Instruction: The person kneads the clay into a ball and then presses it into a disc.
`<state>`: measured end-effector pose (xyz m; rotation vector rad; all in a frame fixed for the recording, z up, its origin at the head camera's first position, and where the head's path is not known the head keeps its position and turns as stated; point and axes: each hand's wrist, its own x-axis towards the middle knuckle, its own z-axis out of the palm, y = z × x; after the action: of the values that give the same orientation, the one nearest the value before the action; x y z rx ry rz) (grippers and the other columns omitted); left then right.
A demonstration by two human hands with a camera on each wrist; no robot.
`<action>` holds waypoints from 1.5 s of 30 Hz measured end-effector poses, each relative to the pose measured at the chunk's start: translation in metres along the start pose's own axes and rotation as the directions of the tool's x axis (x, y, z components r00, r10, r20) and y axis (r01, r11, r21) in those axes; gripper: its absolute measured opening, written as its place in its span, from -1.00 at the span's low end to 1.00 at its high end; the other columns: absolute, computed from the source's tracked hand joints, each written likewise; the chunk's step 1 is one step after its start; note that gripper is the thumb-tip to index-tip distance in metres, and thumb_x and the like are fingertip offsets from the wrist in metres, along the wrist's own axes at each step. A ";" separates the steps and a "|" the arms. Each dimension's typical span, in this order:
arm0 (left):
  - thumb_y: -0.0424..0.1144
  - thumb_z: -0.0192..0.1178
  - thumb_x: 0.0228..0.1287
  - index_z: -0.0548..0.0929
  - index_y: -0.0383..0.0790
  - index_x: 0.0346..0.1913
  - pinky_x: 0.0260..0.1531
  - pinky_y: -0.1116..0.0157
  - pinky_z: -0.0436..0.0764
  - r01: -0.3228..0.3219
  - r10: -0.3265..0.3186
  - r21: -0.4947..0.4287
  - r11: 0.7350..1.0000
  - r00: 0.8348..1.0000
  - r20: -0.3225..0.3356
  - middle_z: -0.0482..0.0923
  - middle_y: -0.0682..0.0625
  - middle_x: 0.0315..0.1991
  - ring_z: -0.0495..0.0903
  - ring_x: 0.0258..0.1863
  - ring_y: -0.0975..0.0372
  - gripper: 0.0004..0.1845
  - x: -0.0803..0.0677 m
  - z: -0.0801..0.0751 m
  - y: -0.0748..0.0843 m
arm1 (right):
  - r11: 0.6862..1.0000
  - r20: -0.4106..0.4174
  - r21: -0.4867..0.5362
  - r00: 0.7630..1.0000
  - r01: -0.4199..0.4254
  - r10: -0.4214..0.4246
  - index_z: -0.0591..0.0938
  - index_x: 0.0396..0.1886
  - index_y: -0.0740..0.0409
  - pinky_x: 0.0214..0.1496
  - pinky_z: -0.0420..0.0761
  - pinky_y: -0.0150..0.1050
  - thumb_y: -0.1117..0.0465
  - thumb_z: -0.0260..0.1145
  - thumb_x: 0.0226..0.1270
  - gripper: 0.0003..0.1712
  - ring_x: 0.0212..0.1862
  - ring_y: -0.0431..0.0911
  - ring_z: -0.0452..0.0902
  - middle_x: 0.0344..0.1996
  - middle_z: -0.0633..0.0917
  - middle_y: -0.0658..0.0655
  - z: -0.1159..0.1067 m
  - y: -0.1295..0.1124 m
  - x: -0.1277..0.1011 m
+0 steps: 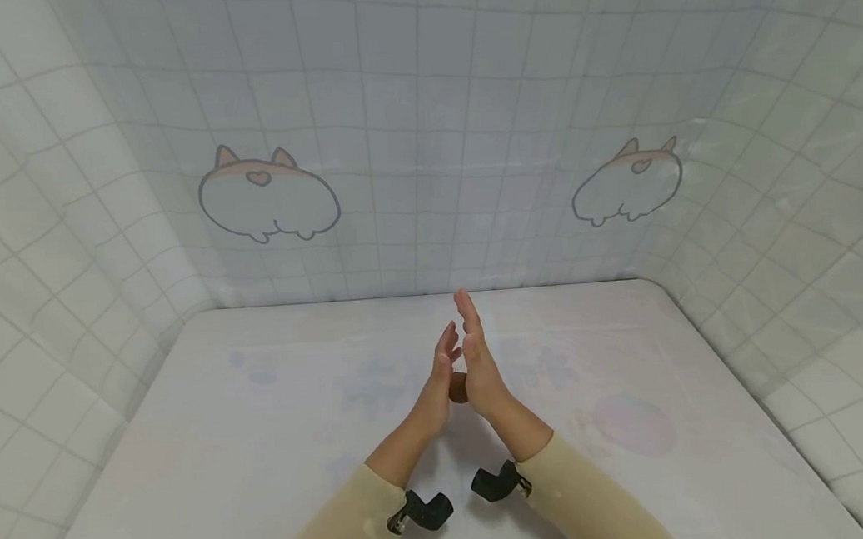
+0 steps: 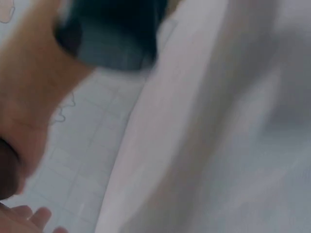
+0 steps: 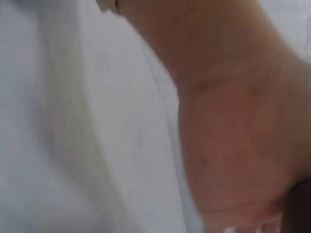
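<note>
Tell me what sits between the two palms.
A small brown object sits between the left hand and right hand, near the palm heels; head view shows it.

Head view high, facing down at bed (image 1: 264, 448), wrist views pressed close (blurred), sharing its sheet

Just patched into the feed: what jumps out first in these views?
Two hands raised palm to palm above the middle of the pale white table: the left hand and the right hand, fingers straight, with a small round brown object pressed between the palms. Behind them, a grid-patterned white backdrop carries a cartoon corgi drawing at the left and another at the right.
</note>
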<state>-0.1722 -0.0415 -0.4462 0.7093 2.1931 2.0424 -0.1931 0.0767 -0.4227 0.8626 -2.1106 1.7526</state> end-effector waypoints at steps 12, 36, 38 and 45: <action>0.48 -0.59 0.42 -0.31 -0.18 0.61 0.39 -0.28 -0.21 -0.175 0.176 -0.238 0.955 0.984 -0.020 -0.37 -0.18 0.61 -0.17 0.54 -0.16 -0.02 0.001 -0.003 0.010 | 0.981 0.034 0.048 0.982 -0.186 0.184 -0.16 0.65 -0.12 0.42 -0.19 0.42 -0.66 -0.37 0.29 0.12 0.59 0.06 -0.29 0.61 -0.15 0.00 0.001 0.023 -0.003; 0.48 -0.63 0.40 -0.25 0.09 0.63 0.38 -0.32 -0.14 -0.088 0.086 -0.003 0.996 0.981 -0.172 -0.24 -0.06 0.61 -0.20 0.58 0.02 -0.12 0.014 -0.016 0.005 | 0.979 0.086 0.131 0.982 0.157 -0.169 -0.29 0.63 0.13 0.55 -0.15 -0.05 -0.42 -0.53 0.53 -0.04 0.59 0.10 -0.26 0.60 -0.15 0.27 0.018 -0.001 -0.021; 0.47 -0.65 0.41 -0.26 0.05 0.63 0.40 -0.28 -0.13 -0.070 0.071 0.010 0.998 0.988 -0.136 -0.29 -0.06 0.62 -0.22 0.58 -0.01 -0.11 0.013 -0.015 0.002 | 0.978 0.053 0.113 0.982 0.173 -0.180 -0.28 0.62 0.16 0.53 -0.15 0.06 -0.43 -0.54 0.52 -0.02 0.59 0.12 -0.24 0.58 -0.12 0.34 0.015 -0.004 -0.019; 0.56 -0.66 0.31 -0.29 -0.03 0.63 0.32 -0.40 -0.07 -0.078 0.080 0.072 0.994 0.996 -0.032 -0.38 -0.08 0.62 -0.20 0.56 -0.13 0.00 0.009 -0.006 0.000 | 0.991 0.005 0.086 0.995 0.103 -0.104 -0.27 0.63 0.12 0.49 -0.18 0.26 -0.45 -0.56 0.50 -0.02 0.59 0.11 -0.26 0.60 -0.13 0.22 0.004 -0.011 -0.006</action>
<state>-0.1826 -0.0440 -0.4427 0.7855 2.3025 2.0376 -0.1819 0.0739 -0.4182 0.9867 -1.9709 1.7998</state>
